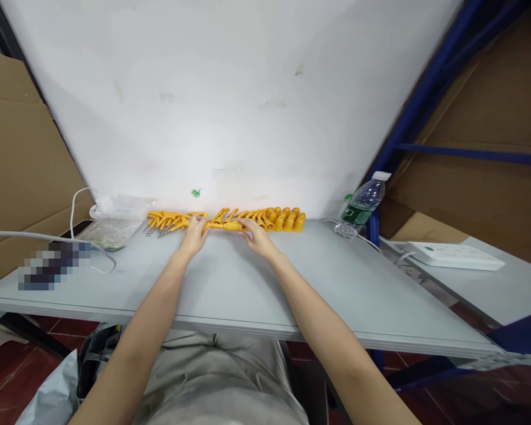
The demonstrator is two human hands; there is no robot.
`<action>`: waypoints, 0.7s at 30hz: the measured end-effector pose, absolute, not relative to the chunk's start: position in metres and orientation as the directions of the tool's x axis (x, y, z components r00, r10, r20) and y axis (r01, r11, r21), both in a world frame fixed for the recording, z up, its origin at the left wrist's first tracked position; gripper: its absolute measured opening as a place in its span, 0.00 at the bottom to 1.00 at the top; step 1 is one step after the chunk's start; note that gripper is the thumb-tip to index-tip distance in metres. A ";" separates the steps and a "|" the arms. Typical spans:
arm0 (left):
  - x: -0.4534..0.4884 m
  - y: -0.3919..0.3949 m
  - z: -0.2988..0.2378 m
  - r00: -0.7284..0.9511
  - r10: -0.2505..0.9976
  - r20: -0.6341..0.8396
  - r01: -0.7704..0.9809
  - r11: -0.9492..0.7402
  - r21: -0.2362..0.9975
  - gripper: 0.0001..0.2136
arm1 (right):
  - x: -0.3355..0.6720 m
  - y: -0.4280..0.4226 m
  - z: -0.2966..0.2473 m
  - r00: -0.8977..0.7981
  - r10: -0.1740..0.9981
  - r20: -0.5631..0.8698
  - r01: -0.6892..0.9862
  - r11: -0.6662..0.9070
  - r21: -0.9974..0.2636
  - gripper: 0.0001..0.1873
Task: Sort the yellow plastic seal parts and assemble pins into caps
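Note:
Close to the wall, a yellow plastic part point(223, 225) with a ribbed narrow section and a wider end lies level between my two hands. My left hand point(195, 234) is closed, its fingers at the part's ribbed left end. Fingers of my right hand point(258, 237) pinch the wider right end. Left of my hands is a pile of yellow screw-like pieces point(161, 221), with small metal bits point(151, 231) at its front. Behind and right of my right hand stand rows of yellow cup-shaped pieces point(287, 221) and slanted yellow sticks point(223, 213).
A water bottle point(360, 206) leans at the right by a blue rack post. Clear plastic bags point(115, 227) and a white cable point(48, 235) lie at the left. A power strip point(455, 255) rests on the right-hand shelf. The white wall point(248, 118) bounds the table's back.

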State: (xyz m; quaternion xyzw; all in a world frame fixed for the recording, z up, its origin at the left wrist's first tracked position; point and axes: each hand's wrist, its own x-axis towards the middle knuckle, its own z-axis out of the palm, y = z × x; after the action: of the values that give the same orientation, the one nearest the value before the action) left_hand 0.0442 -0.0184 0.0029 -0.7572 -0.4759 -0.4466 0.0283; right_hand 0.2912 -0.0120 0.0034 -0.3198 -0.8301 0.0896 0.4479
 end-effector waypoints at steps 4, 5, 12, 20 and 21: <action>0.045 -0.021 0.004 0.132 0.696 0.706 0.731 -0.549 0.404 0.12 | 0.287 -0.017 0.007 -0.362 0.645 0.673 0.432 0.755 -0.493 0.21; 0.045 -0.021 0.005 0.128 0.695 0.707 0.727 -0.551 0.410 0.12 | 0.286 -0.018 0.007 -0.337 0.670 0.662 0.423 0.736 -0.529 0.22; 0.047 -0.022 0.006 0.139 0.704 0.696 0.703 -0.565 0.431 0.12 | 0.282 -0.023 0.011 -0.196 0.804 0.561 0.310 0.594 -0.743 0.24; 0.044 -0.022 0.006 0.123 0.717 0.687 0.709 -0.548 0.445 0.12 | 0.284 -0.022 0.010 -0.244 0.805 0.540 0.243 0.590 -0.770 0.29; 0.044 -0.022 0.006 0.126 0.715 0.688 0.710 -0.549 0.441 0.12 | 0.285 -0.022 0.011 -0.247 0.811 0.531 0.242 0.582 -0.776 0.29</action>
State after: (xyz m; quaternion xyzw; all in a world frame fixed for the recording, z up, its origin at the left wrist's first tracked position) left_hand 0.0436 -0.0215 0.0058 -0.7502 -0.4747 -0.4602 -0.0024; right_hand 0.2847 -0.0219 0.0110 -0.3577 -0.7362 0.2850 0.4988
